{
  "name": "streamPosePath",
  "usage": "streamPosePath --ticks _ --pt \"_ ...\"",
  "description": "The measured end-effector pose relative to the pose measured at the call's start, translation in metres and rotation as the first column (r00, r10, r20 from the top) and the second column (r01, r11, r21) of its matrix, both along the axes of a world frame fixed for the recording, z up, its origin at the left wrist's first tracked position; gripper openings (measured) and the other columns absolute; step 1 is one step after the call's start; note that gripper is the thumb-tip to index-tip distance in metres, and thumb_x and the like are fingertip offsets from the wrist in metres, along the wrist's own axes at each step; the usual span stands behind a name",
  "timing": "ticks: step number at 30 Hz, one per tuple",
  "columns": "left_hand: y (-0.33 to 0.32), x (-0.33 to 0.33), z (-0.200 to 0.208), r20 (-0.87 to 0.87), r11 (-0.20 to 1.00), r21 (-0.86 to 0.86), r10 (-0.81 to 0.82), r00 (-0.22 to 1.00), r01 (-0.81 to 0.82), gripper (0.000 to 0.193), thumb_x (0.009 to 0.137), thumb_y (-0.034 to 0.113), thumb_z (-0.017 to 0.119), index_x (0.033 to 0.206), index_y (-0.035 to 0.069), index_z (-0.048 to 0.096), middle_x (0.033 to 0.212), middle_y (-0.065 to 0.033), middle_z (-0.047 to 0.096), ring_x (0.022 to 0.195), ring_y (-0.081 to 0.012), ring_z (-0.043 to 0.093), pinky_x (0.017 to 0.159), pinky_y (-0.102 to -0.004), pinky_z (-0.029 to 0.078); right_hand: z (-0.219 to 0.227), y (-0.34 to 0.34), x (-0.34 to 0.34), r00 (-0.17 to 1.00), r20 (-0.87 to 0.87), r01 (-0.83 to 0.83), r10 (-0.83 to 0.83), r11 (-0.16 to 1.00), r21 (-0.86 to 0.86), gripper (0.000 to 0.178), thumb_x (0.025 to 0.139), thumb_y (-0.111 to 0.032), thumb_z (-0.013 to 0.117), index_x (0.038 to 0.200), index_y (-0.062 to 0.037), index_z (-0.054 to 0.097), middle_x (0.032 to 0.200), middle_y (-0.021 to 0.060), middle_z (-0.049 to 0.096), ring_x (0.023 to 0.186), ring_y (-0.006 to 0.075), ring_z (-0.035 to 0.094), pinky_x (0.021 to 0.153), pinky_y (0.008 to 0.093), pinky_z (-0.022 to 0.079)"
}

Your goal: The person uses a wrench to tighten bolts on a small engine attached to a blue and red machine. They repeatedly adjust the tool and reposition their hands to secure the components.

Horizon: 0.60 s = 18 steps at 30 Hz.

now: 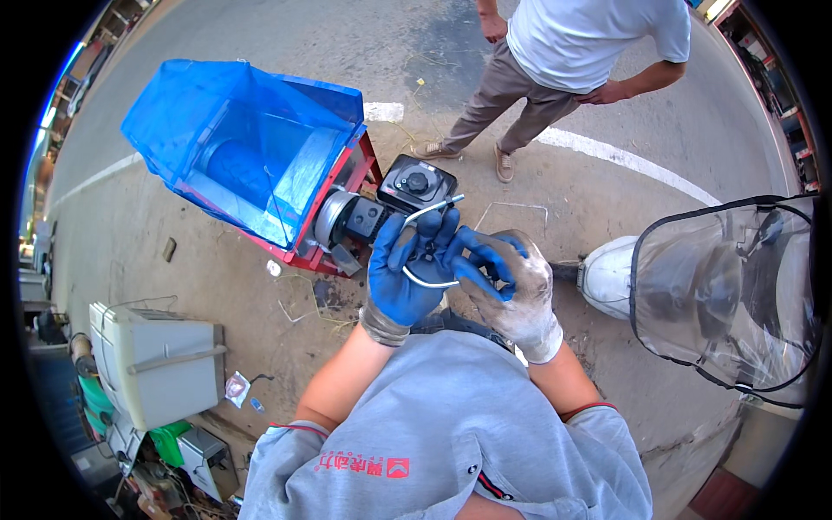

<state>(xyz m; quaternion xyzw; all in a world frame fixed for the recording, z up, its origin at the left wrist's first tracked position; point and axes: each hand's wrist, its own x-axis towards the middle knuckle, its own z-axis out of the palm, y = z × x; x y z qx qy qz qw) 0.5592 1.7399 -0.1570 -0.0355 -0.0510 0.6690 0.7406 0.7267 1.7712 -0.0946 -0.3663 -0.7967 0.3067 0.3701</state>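
Note:
A thin, pale curved tube (431,282) is in front of me, with part of its length hidden by my fingers. My left hand (403,282), in a blue-palmed work glove, faces palm up with its fingers curled over the tube. One end of the tube sticks up past those fingertips. Opposite it, my right hand (513,290) wears a soiled white and blue glove, its fingers bent in a pinch at the tube's lower end. Just beyond both hands stands a small engine with a black tank and round cap (417,183).
Joined to the engine is a red-framed machine (374,165) under a blue cover (186,113). A person (589,52) stands ahead. At right is a scooter (611,273) with a clear windshield (711,290). A white box (156,360) and clutter lie left.

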Motion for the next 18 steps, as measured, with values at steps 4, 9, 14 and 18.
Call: streamPosePath --ticks 4,9,14,18 --pt "-0.002 0.000 0.006 -0.133 0.998 -0.040 0.052 0.990 -0.057 0.045 0.104 0.032 0.036 0.074 0.007 0.059 0.110 -0.0118 0.069 0.138 -0.0290 0.040 0.117 -0.0493 0.025 0.007 0.004 -0.010 0.931 0.356 -0.148 0.078 0.974 0.173 0.053 0.063 -0.020 0.081 0.114 -0.0120 0.068 0.102 0.0142 0.061 0.091 0.0316 0.060 0.080 0.0459 0.049" --pt "-0.001 0.001 -0.005 0.080 0.982 0.177 -0.085 0.993 0.069 0.054 0.103 0.035 0.044 0.135 -0.009 0.047 0.117 -0.0159 0.065 0.116 -0.0233 0.057 0.107 -0.0408 0.040 0.030 0.019 -0.027 0.686 0.685 -0.336 0.245 0.942 -0.001 0.044 0.068 -0.024 0.074 0.111 -0.0154 0.071 0.110 0.0118 0.061 0.101 0.0301 0.059 0.089 0.0452 0.047" --pt "-0.006 0.004 -0.004 0.066 0.999 0.022 -0.041 0.997 0.040 0.048 0.103 0.028 0.044 0.130 -0.012 0.051 0.106 -0.0136 0.067 0.107 -0.0262 0.061 0.107 -0.0410 0.041 0.012 0.019 -0.028 0.688 0.697 -0.397 0.201 0.908 0.130 0.036 0.077 -0.029 0.072 0.111 -0.0160 0.069 0.111 0.0106 0.061 0.102 0.0287 0.059 0.089 0.0432 0.047" --pt "-0.005 -0.005 -0.013 0.048 0.993 -0.101 -0.053 0.997 0.058 0.039 0.101 0.029 0.049 0.067 0.010 0.049 0.098 -0.0116 0.066 0.099 -0.0256 0.061 0.097 -0.0375 0.047 0.010 0.014 -0.021 0.811 0.535 -0.319 0.236 0.945 0.066 0.038 0.078 -0.028 0.073 0.115 -0.0229 0.068 0.113 0.0098 0.061 0.110 0.0297 0.058 0.093 0.0460 0.046"
